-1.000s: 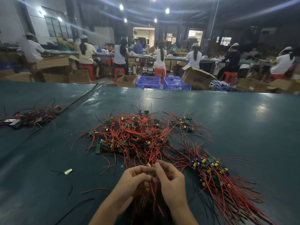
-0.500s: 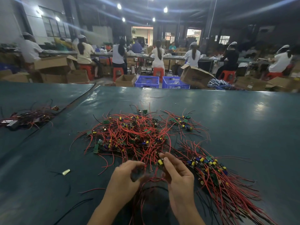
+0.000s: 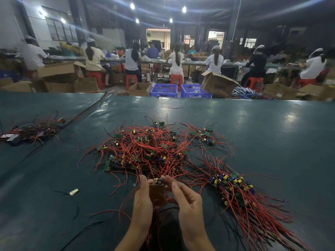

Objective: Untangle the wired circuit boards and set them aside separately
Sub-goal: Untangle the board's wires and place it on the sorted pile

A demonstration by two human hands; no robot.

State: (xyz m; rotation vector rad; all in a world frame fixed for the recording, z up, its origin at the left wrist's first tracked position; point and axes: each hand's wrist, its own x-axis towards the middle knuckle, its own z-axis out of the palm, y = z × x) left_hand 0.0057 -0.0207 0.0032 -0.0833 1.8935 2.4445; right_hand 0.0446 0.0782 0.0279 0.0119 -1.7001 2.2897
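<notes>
A tangled heap of small circuit boards with red wires (image 3: 145, 151) lies in the middle of the dark green table (image 3: 272, 134). To its right, sorted boards (image 3: 232, 185) lie in a row with their wires trailing toward me. My left hand (image 3: 142, 201) and my right hand (image 3: 186, 198) hold one small circuit board (image 3: 157, 182) between their fingertips, just in front of the heap. Its red wires hang down between my wrists.
A second bundle of wires and parts (image 3: 30, 131) lies at the far left. A small pale scrap (image 3: 74, 192) and loose black wires (image 3: 79, 230) lie at the front left. Beyond the table's far edge are cardboard boxes, blue crates (image 3: 164, 90) and seated workers.
Both hands have drawn one board out of the heap's near edge and raised it. The hands, apart half a second ago, now meet on the board at their fingertips.
</notes>
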